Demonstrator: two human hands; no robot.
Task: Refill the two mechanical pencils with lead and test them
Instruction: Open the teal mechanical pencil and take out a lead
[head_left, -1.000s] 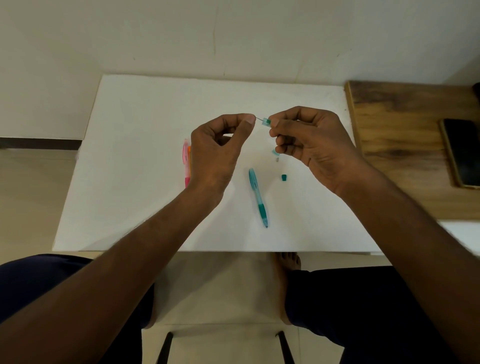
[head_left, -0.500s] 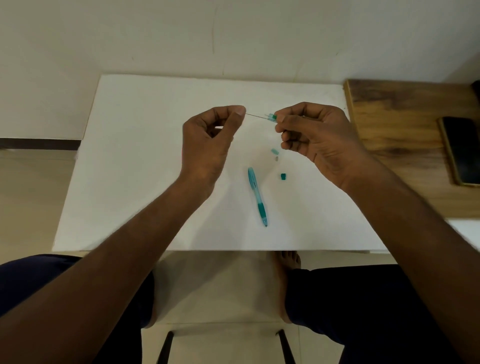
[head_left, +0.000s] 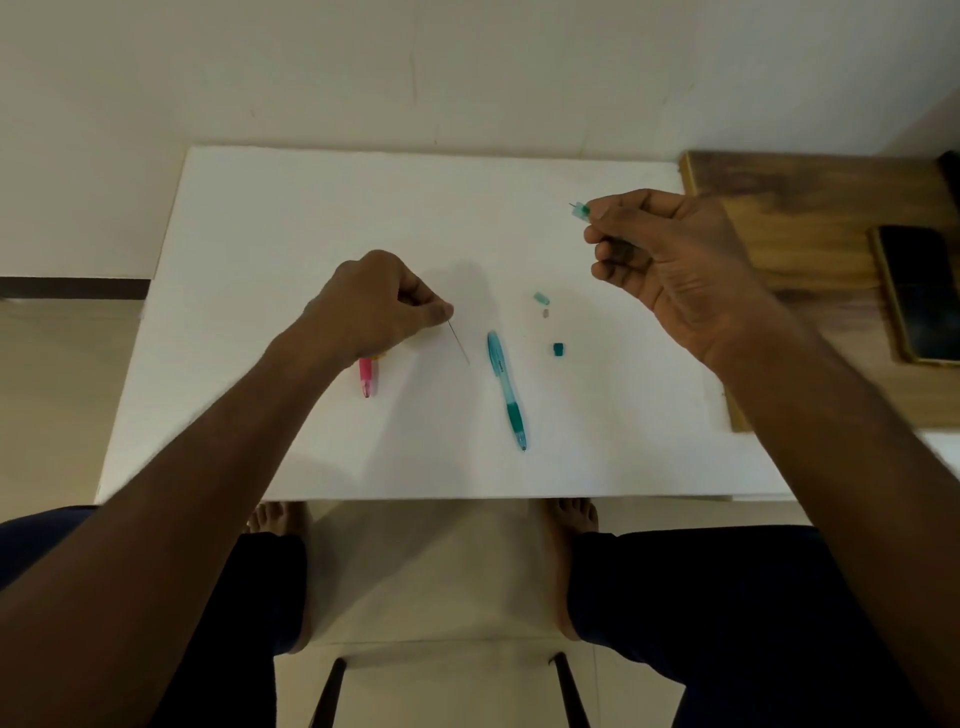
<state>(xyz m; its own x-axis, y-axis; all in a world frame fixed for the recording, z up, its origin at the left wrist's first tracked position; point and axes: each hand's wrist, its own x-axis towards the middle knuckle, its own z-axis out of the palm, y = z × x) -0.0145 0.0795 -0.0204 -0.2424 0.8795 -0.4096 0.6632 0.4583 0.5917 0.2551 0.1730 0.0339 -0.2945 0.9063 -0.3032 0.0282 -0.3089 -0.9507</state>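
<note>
At the white table (head_left: 311, 208), you are now holding your hands well apart: half a second ago they were level, with the lead spanning between them. Your left hand (head_left: 374, 306) is pinching the drawn-out lead (head_left: 459, 343) at 9 o'clock from the teal pencil (head_left: 506, 387), which is lying uncapped; your right hand (head_left: 670, 260) is gripping the lead case (head_left: 582, 210) at 2 o'clock. The pink pencil (head_left: 368, 376) is waiting under your left wrist, so loading looks next.
</note>
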